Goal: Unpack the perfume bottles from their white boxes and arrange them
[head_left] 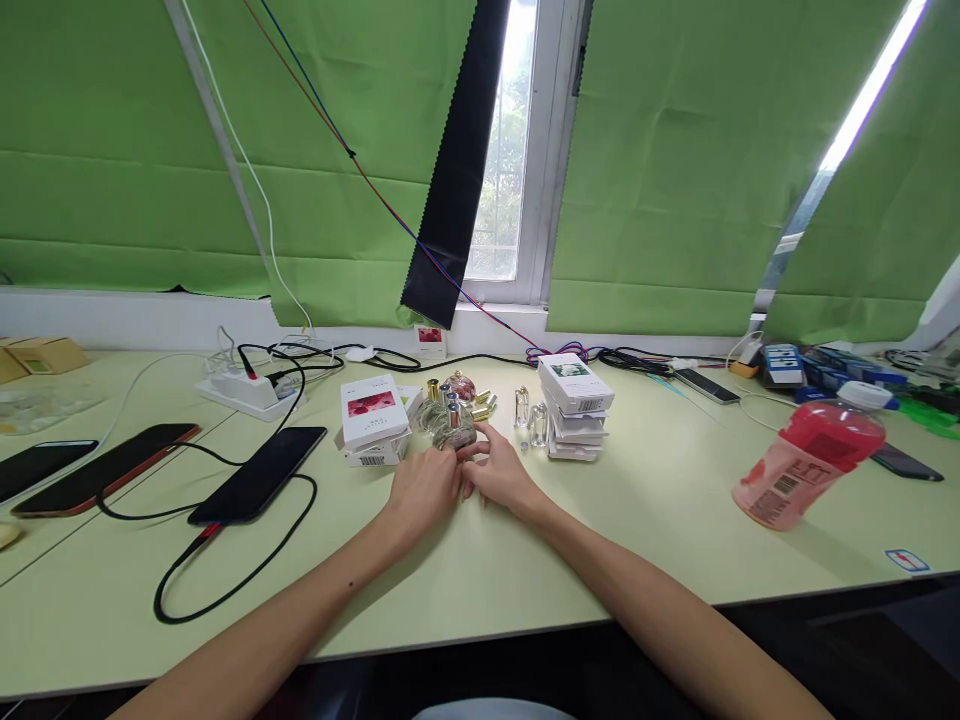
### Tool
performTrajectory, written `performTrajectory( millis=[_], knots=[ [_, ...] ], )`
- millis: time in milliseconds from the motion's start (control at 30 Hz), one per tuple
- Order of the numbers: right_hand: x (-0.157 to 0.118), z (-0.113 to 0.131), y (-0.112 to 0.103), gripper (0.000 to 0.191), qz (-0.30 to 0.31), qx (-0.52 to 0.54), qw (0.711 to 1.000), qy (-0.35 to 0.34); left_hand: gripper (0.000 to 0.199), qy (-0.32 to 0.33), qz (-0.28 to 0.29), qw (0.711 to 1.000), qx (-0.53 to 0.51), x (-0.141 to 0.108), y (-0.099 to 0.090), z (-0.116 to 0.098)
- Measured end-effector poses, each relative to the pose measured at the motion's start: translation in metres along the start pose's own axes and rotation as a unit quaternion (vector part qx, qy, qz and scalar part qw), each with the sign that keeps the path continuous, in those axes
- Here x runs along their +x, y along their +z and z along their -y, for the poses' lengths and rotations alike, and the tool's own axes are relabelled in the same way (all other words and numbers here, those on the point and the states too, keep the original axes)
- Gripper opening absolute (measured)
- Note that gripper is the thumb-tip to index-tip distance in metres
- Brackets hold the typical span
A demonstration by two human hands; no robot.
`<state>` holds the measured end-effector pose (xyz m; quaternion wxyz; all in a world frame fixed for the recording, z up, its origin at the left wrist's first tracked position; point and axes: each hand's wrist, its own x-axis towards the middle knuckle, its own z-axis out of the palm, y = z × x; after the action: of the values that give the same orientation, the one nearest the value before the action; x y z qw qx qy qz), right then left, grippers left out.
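A: State the condition of the hands.
B: The left hand [420, 487] and right hand [504, 472] are together over the worktop [660, 480], left of the tall stack of white boxes [576, 385]. Fingers overlap from this angle; whether they are clamped on anything, I cannot tell.

A: Location of the glass bottles?
B: The glass bottles [454, 437] are clustered left of the stack, right at the fingertips. Several gold-coloured pieces [484, 407] lie between that cluster and the stack. Two small clear bottles [538, 424] stand just left of the stack.

A: Other items noted?
B: A white box with a red picture [371, 410], left of the stack, beyond the cluster. A dark phone [259, 475], cable attached, well left of the stack. A drink bottle [814, 455], white cap, red contents, well right of it.
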<state>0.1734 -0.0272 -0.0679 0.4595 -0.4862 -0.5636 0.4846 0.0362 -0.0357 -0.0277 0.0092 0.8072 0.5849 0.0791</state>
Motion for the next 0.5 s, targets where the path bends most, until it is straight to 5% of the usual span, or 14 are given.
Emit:
performTrajectory(
  millis=[233, 400, 500],
  knots=[
    [0.0, -0.002, 0.003, 0.078, -0.017, -0.037, 0.999, -0.032, 0.034, 0.02, 0.046, 0.997, 0.064, -0.002, -0.005, -0.006],
    [0.002, 0.002, -0.005, 0.061, -0.133, -0.165, 0.975, -0.074, 0.038, 0.008, 0.045, 0.997, 0.055, -0.004, -0.006, -0.009],
    [0.005, 0.002, -0.011, 0.067, -0.158, -0.197, 0.963, -0.097, 0.038, 0.004, 0.052, 0.997, 0.058, -0.003, -0.006, -0.01]
  ],
)
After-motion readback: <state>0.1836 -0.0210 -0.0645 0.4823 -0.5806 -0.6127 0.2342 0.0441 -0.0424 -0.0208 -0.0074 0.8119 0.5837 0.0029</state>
